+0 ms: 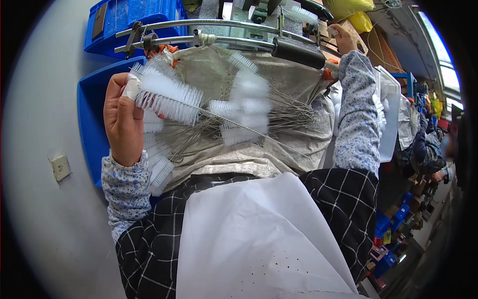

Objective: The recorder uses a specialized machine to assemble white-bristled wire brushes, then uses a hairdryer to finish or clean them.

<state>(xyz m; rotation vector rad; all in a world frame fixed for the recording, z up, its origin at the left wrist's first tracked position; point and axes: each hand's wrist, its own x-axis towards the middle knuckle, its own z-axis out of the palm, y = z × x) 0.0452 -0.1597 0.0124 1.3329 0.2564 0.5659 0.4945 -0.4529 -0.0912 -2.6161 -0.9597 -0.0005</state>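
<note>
My left hand [123, 124], with white tape on a finger, pinches the white bristles of a bottle brush [174, 97] at their left end. Its bare twisted-wire stem slants down to the right over the sacking on my lap. At the far right, my right hand [343, 39] is reached out beside the machine, its fingers curled and also taped; what they grip is hidden. Near it, a white-bristled brush [302, 15] sits at the machine. A pile of more bottle brushes [249, 107] lies on the sacking [229, 167], wire stems mostly pointing right.
Two chrome rails [219, 39] with a black roller [298, 53] cross in front of the machine. Blue bins [92, 124] stand at left against the wall. A white tub [391, 114] is beyond my right arm. Farther right, a person [429, 144] is among boxes.
</note>
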